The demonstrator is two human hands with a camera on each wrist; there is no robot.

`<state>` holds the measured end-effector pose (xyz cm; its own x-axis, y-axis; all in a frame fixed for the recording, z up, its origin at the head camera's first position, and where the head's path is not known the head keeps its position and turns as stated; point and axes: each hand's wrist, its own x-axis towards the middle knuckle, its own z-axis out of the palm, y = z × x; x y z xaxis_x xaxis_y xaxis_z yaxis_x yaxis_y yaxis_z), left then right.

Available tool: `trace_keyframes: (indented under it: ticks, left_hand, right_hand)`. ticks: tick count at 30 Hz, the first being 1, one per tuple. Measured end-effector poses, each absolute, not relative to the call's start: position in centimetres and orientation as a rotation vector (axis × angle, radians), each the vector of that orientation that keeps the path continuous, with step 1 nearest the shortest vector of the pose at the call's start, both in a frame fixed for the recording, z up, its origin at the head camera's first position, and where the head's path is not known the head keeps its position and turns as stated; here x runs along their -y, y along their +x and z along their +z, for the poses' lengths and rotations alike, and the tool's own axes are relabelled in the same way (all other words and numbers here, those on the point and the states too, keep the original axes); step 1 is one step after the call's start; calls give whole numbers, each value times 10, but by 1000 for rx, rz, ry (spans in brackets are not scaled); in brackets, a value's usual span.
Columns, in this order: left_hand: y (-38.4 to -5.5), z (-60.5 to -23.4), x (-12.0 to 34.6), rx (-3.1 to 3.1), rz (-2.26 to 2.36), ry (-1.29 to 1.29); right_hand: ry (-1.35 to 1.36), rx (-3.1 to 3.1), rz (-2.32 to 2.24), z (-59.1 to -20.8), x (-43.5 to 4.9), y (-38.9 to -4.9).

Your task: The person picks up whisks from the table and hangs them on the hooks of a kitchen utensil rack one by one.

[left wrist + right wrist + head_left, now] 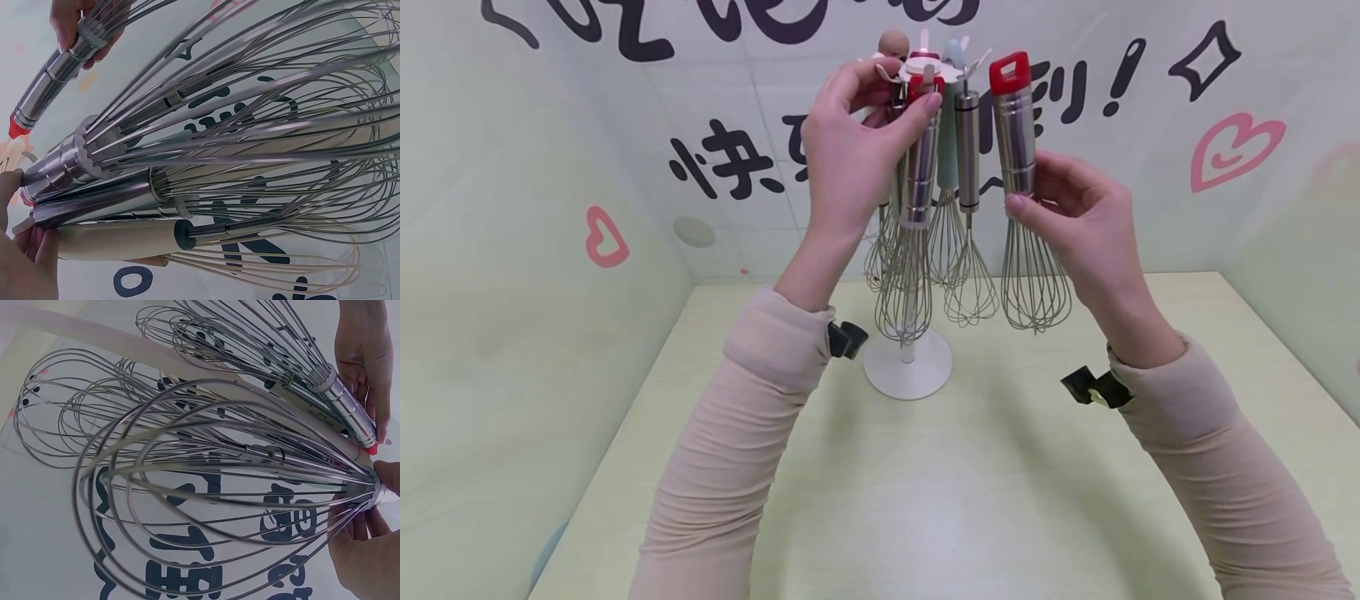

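Observation:
My right hand [1086, 221] pinches a whisk [1015, 137] by the lower end of its steel handle. This whisk has a red loop on top, hangs wires down, and stands apart to the right of a white whisk stand [922, 67]. My left hand [857, 137] is at the stand's top, its thumb on a second red-topped whisk [920, 167] hanging at the front. Its other fingers curl behind the hooks, partly hidden. In the left wrist view, these fingers lie by the ends of a steel handle [94, 201] and a cream handle [119, 240].
More whisks hang round the stand, among them one with a pale green handle [948, 150] and a slim steel one [968, 154]. The stand's round white base [895, 379] rests on a pale table [880, 500]. A printed cloth [737, 233] hangs behind.

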<state>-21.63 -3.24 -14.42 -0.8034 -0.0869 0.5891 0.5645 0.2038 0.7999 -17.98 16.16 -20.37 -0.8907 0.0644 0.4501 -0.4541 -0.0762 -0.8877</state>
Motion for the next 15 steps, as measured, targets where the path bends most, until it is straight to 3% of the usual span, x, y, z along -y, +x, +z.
trace_keyframes:
  ticks: [7, 15]
  left_hand:
    - [-207, -141, 31, 1967, -1650, -436]
    - [-218, -145, 33, 1969, -1623, -448]
  right_hand:
    - [421, 1876, 2027, -202, -159, -180]
    - [433, 1879, 2044, -199, -156, -182]
